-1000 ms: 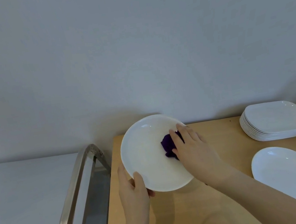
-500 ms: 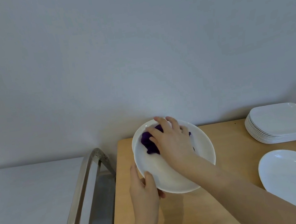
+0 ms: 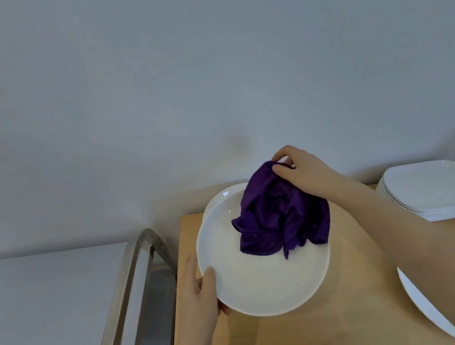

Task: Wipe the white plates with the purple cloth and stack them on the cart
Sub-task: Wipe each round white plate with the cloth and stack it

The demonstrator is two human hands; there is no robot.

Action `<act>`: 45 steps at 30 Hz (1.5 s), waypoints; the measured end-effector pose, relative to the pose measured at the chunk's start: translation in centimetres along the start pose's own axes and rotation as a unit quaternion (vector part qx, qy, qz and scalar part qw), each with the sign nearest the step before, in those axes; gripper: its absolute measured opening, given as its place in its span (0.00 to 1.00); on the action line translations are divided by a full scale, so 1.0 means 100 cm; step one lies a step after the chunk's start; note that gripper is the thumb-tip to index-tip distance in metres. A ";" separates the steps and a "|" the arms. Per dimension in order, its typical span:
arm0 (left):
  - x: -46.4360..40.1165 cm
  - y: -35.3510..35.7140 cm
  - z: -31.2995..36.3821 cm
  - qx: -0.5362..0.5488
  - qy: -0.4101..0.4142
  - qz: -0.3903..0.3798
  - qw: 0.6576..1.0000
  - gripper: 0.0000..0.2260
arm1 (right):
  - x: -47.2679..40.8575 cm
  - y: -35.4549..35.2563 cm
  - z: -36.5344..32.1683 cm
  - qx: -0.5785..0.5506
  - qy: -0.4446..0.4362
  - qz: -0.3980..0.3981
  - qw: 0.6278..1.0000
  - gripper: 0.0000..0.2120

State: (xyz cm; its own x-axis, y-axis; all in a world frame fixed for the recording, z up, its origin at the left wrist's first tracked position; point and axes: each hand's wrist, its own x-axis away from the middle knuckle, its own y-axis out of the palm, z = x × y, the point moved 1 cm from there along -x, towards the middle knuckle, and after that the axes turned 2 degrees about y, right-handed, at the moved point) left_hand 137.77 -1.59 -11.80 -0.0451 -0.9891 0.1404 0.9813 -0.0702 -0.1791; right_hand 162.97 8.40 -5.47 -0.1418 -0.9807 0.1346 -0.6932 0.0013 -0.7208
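- Step in hand, as I judge it: wiping the round white plate (image 3: 267, 282), held tilted over the wooden desk (image 3: 347, 317).
- Left hand (image 3: 200, 293): grip pinches the plate's left rim, thumb on the upper face, fingers hidden underneath.
- Right hand (image 3: 301, 172): grip pinches the top of the purple cloth (image 3: 281, 217); the cloth hangs down bunched, its lower folds draped against the plate's upper right part.
- To do it well, I'd say: ball the cloth back under the palm so more fabric meets the surface, then sweep from the centre out to the rim.
- Keep the left grip firm on the rim; a tilted glazed plate probably slips easily under wiping pressure.
- A second white rim shows behind the plate's top left edge; cannot tell if it is a separate plate.
- Plate goes next to the cart (image 3: 128, 307), whose metal handle stands just left of the desk; its shelf is mostly hidden.
- Counts: one purple cloth.
- One round plate in hand.
- One oval plate (image 3: 419, 303) lying on the desk at lower right, partly behind the right forearm.
- One stack of squarish plates (image 3: 434, 190) at far right on the desk; several stacked, exact number not readable from the rims.
- One cart, two hands.
- Blurred items at the far right edge, not identifiable.
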 end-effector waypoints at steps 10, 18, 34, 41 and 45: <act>-0.013 -0.019 0.000 0.006 0.028 -0.049 0.998 0.16 | 0.041 0.031 -0.002 0.120 0.045 -0.083 0.988 0.21; -0.040 -0.028 0.020 -0.026 0.026 -0.220 0.975 0.18 | 0.011 0.029 -0.015 0.063 -0.043 -0.196 0.978 0.17; 0.028 0.018 0.012 0.194 -0.095 -0.014 0.976 0.21 | 0.023 0.025 0.039 -0.391 0.151 -0.088 0.904 0.13; 0.009 0.051 0.006 0.227 -0.066 -0.010 0.972 0.25 | 0.041 0.042 0.056 -0.417 0.207 0.006 0.885 0.14; -0.018 0.027 -0.003 0.136 -0.061 -0.056 0.987 0.20 | 0.038 0.037 0.055 -0.328 0.164 0.046 0.929 0.10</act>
State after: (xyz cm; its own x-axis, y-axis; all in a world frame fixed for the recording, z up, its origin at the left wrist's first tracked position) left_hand 140.50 -0.02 -12.84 -0.1494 -0.9532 0.2627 0.9861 -0.1243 0.1100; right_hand 163.69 3.66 -11.37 -0.3553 -0.8581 0.3707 -0.9337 0.3071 -0.1841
